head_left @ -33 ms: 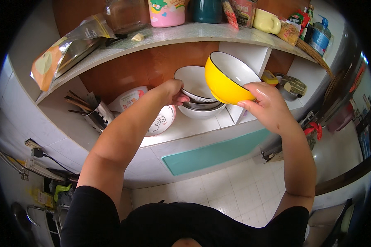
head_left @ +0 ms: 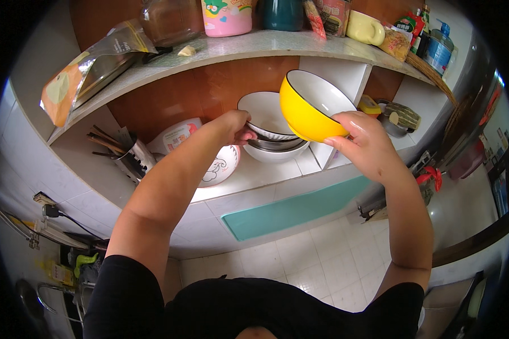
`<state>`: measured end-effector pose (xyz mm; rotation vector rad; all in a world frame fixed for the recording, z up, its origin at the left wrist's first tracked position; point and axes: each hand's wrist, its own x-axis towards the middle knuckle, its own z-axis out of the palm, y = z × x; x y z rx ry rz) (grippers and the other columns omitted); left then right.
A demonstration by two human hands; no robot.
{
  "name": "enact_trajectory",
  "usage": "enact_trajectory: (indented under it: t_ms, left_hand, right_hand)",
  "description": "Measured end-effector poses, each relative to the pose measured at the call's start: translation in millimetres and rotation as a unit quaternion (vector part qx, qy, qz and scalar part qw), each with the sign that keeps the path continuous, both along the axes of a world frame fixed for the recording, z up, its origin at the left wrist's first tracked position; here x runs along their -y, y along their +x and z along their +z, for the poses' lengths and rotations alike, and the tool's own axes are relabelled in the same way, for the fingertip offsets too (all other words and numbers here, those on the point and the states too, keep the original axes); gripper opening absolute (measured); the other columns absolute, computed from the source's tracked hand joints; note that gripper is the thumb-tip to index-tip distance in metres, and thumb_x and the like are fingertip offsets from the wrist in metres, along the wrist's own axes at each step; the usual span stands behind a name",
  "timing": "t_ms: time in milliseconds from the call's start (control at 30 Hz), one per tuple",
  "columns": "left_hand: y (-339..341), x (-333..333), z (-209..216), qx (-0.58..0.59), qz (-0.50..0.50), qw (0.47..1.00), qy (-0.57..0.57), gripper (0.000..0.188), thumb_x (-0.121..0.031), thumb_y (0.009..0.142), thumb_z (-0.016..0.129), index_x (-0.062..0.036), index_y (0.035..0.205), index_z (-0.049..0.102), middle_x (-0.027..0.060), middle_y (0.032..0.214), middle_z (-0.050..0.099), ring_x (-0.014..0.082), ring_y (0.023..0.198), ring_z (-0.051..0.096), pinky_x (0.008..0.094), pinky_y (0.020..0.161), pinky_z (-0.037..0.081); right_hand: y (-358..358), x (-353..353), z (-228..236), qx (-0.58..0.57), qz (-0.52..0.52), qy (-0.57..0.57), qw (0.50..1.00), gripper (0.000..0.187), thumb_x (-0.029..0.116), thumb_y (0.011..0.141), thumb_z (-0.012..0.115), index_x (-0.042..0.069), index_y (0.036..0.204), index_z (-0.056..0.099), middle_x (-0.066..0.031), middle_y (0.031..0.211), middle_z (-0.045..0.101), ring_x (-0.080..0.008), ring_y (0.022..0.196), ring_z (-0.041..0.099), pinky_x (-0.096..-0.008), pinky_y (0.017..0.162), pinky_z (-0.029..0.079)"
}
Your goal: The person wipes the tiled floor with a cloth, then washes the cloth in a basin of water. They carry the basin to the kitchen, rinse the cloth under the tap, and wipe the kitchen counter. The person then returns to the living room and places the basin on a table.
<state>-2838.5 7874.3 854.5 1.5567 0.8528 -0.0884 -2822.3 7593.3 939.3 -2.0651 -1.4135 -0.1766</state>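
Note:
A yellow bowl [head_left: 308, 113] with a white inside and dark rim is tilted in the air before the shelf; my right hand [head_left: 359, 134] grips its right rim, thumb outside. To its left, my left hand [head_left: 236, 127] holds the left edge of a white ribbed bowl [head_left: 264, 111], which tips on top of a stack. Below it in the stack sit a dark metal bowl [head_left: 277, 145] and a white bowl [head_left: 278, 155] at the bottom. Behind my left forearm lies a white patterned plate [head_left: 223, 166], partly covered.
A utensil holder with chopsticks [head_left: 131, 158] stands in the left compartment. Overhead, the stone shelf [head_left: 226, 50] carries a pink container [head_left: 226, 17], a cream mug [head_left: 365, 28] and a plastic bag [head_left: 79, 79]. A white divider [head_left: 345, 73] rises behind the yellow bowl. A teal panel [head_left: 294, 208] is below.
Hardly anything differs. The yellow bowl and both hands appear shifted very slightly left, along with the shelf, as the view moves a little.

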Motion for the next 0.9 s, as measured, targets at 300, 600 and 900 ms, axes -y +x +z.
enact_trajectory:
  t_ms: [300,600,900]
  left_hand:
    - [-40.4,-19.9,-26.8,0.121,-0.058,0.979,0.156,0.048,-0.039,0.091,0.037,0.0020,0.075,0.056,0.0089,0.057,0.056,0.0164,0.048,0.055,0.0266,0.046,0.045]
    - [-201.5,-10.3,-83.3,0.286,0.000,0.957,0.059,0.038,-0.032,0.094,0.036,0.0002,0.083,0.052,0.0096,0.063,0.058,0.0146,0.054,0.055,0.0247,0.052,0.045]
    - [-307.2,-13.6,-155.3,0.177,0.085,0.980,0.024,0.032,-0.027,0.094,0.037,-0.0023,0.093,0.057,0.0073,0.082,0.063,0.0133,0.070,0.059,0.0250,0.062,0.045]
  right_hand:
    - [37.8,-74.2,-32.1,0.053,0.030,-0.045,0.997,0.018,0.015,0.075,0.059,0.000,0.084,0.053,-0.0167,0.075,0.055,-0.0342,0.071,0.051,-0.0396,0.064,0.041]
    - [74.6,-113.6,-76.4,0.105,0.007,-0.203,0.973,0.027,0.022,0.076,0.060,0.005,0.097,0.059,-0.0171,0.090,0.059,-0.0343,0.083,0.055,-0.0398,0.072,0.044]
    - [50.8,-116.7,-82.7,0.184,0.012,-0.089,0.979,0.031,0.023,0.082,0.052,0.005,0.106,0.059,-0.0145,0.116,0.053,-0.0304,0.110,0.046,-0.0491,0.102,0.019]
